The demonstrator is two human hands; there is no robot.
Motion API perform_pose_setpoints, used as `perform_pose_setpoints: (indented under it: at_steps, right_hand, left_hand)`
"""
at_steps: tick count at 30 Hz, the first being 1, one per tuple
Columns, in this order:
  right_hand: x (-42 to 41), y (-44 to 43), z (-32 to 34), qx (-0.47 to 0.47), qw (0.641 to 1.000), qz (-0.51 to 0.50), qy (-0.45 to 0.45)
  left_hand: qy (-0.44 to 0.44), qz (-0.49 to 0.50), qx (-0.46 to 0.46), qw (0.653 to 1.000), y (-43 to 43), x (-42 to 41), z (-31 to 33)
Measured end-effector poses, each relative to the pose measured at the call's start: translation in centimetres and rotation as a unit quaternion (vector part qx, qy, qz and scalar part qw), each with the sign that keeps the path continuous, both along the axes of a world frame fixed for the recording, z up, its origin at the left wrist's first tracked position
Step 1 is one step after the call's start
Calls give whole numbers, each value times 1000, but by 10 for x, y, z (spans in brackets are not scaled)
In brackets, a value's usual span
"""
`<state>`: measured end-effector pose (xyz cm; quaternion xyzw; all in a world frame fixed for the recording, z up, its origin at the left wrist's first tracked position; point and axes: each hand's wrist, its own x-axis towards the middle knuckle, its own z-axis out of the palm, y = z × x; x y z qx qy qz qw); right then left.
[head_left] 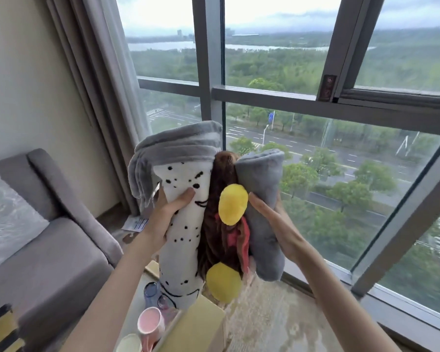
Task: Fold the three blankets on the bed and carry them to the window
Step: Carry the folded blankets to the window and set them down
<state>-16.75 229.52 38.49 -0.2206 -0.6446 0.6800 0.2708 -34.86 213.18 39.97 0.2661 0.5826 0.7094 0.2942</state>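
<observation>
I hold three folded blankets upright, pressed together, in front of the window (pixel 277 95). On the left is a white blanket with black spots (pixel 183 240) and a grey backing draped over its top. A brown blanket with yellow discs and red patches (pixel 224 224) stands in the middle. A plain grey blanket (pixel 263 217) is on the right. My left hand (pixel 167 214) grips the white blanket, thumb on its front. My right hand (pixel 272 219) presses flat against the grey blanket from the right with straight fingers.
A grey armchair (pixel 48 245) with a pale cushion (pixel 8 219) stands at the left, beside beige curtains (pixel 94 85). Below my arms are a pink cup (pixel 150 322), blue glasses (pixel 151 292) and a yellow box (pixel 196 323). A low sill (pixel 277 321) runs along the glass.
</observation>
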Motion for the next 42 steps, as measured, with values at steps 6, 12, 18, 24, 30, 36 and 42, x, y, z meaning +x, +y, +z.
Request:
perform_pose_setpoints:
  at_steps: [6,12,18,24,30,36,42]
  right_hand:
    - [-95,103,-19,1,1000,11,-2]
    - [-163,192,-45,-28,999,4,-19]
    - [-243,287,-83,-57,998,13,-33]
    - [-319,365,-161,-67,995,18,-77]
    - [-371,419,-252,-53,986,48,-152]
    - [-415,450,-356,-11,970,50,-239]
    - [-446,452,-435,205,911,21,-358]
  left_hand:
    - [-6,-2,-18,1000,105,-97,-23]
    - [-43,8,-77,996,195,-171,-50]
    - [-57,8,-112,992,286,-247,-86]
    - [-51,26,-123,991,367,-325,-154]
    - [-188,23,-172,967,406,-366,-263]
    - [-257,64,-163,950,443,-414,-396]
    - [-299,57,-78,949,463,-445,-537]
